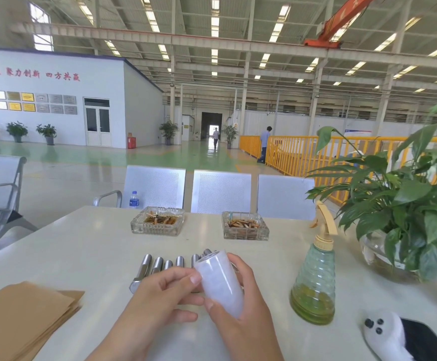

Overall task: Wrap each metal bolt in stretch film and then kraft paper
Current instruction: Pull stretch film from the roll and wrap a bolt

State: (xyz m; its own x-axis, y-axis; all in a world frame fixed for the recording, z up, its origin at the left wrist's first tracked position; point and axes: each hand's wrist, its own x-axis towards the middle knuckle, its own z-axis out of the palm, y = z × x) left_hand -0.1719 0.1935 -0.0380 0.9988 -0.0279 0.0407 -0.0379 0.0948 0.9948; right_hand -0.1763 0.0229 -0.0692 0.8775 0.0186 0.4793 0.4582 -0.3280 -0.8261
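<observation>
Both hands hold the roll of stretch film [218,284] above the near middle of the bench [87,246]. The right hand [240,308] wraps the roll from the right and from below, with the thumb on its lower end and the fingers curled behind it. The left hand [157,295] pinches the left side of the roll with thumb and fingertips. The long axis of the roll runs away from the person and leans a little to the left, so the open end points up and toward the far side of the bench.

Just behind the hands the metal bolts [157,265] lie on the bench side by side in a row. Their long axes also run away from the person, with the shanks pointing to the far edge and one hexagonal head visible at the near left. The hands cover part of the row.

A stack of kraft paper [22,319] lies flat at the near left corner. A green spray bottle [313,280] stands upright to the right of the hands, and two glass ashtrays [157,221] stand further back
</observation>
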